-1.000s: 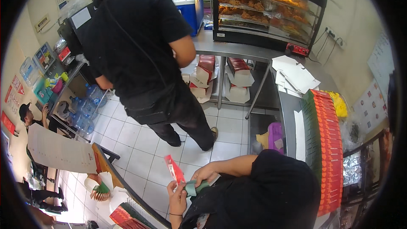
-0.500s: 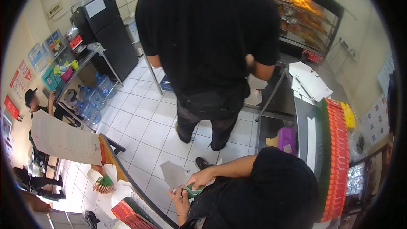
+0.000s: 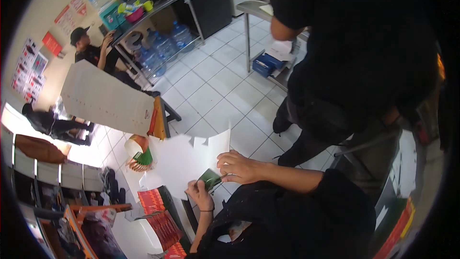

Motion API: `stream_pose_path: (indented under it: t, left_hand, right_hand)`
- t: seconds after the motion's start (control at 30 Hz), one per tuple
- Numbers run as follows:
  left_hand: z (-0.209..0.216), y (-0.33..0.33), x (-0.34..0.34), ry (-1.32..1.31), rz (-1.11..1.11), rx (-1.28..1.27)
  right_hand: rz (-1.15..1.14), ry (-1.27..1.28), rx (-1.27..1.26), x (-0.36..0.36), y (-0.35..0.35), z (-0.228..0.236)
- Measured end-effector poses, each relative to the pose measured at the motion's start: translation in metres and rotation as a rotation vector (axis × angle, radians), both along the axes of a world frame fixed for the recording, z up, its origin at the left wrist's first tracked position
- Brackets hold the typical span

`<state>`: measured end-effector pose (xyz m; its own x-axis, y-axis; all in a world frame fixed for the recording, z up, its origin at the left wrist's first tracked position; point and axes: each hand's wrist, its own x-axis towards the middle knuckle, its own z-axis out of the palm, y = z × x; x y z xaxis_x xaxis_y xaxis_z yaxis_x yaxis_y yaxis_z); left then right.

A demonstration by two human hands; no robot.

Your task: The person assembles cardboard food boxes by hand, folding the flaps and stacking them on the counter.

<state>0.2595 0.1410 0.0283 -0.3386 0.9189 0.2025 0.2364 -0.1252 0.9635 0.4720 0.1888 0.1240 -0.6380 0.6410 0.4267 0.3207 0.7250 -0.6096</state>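
Observation:
In front of my body I hold a green and white carton piece [image 3: 209, 178], its green face tilted up between my hands. My left hand [image 3: 199, 195] pinches the lower left of the green part. My right hand [image 3: 238, 167] grips its right side, fingers curled next to a raised white panel [image 3: 219, 147]. Whether that panel belongs to the same piece, I cannot tell. Left of my hands stands a row of red and green folded cartons [image 3: 160, 218]. Beyond them is a fanned bundle of green and brown paper sleeves [image 3: 140, 154].
A co-worker in black [image 3: 359, 52] stands close at the right. Ahead left, a long printed paper sheet [image 3: 108, 98] hangs by a wooden-edged stand. A metal rack with large water bottles [image 3: 165, 48] is farther off, and a person in a cap [image 3: 88, 48] sits beside it. White floor tiles [image 3: 211, 88] lie between.
My view has swung left, bringing the shelves and carton row further in. My hands have shifted apart on the carton piece, and its green face now shows flatter and larger.

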Motion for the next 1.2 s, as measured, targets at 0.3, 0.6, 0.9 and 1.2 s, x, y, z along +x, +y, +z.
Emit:
stream_pose_path:
  t: [0.3,0.6,0.9,1.2]
  left_hand:
    - [0.081,0.082,0.076,-0.06,-0.349,-0.315]
    - [0.086,0.085,0.04,0.059,0.064,-0.222]
    - [0.091,-0.045,-0.06,-1.153,0.176,0.02]
    - [0.054,-0.094,-0.06,0.506,0.655,-0.013]
  right_hand:
    - [-0.101,0.002,-0.153,0.041,0.077,-0.002]
    - [0.112,-0.085,-0.155,-0.032,0.118,-0.007]
    - [0.283,0.046,-0.767,-0.055,0.153,0.008]
    - [1.013,-0.871,-0.075,-0.145,0.039,0.028]
